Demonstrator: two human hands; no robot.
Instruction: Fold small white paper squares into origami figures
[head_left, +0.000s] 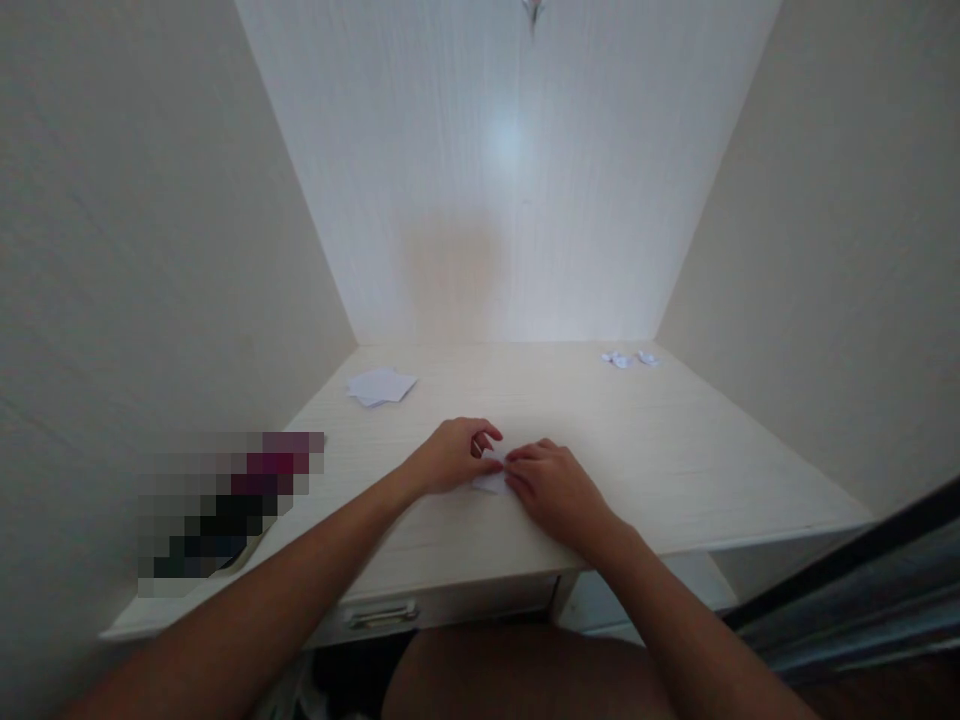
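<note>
A small piece of white paper (489,483), seemingly folded, lies on the white desktop in front of me. My left hand (453,455) holds its left side, the thumb pressed on the paper and the forefinger curved above it. From the right, my right hand (553,490) pinches the paper's edge with fingertips drawn together. Both hands rest low over the desk, their fingertips almost meeting. Part of the paper is hidden under the fingers.
A loose stack of white paper sheets (380,386) sits at the back left. Several small folded or crumpled paper pieces (619,360) lie at the back right. A blurred-out object (247,505) stands along the left edge. Walls enclose the desk (720,470); a drawer handle (382,615) is below its front.
</note>
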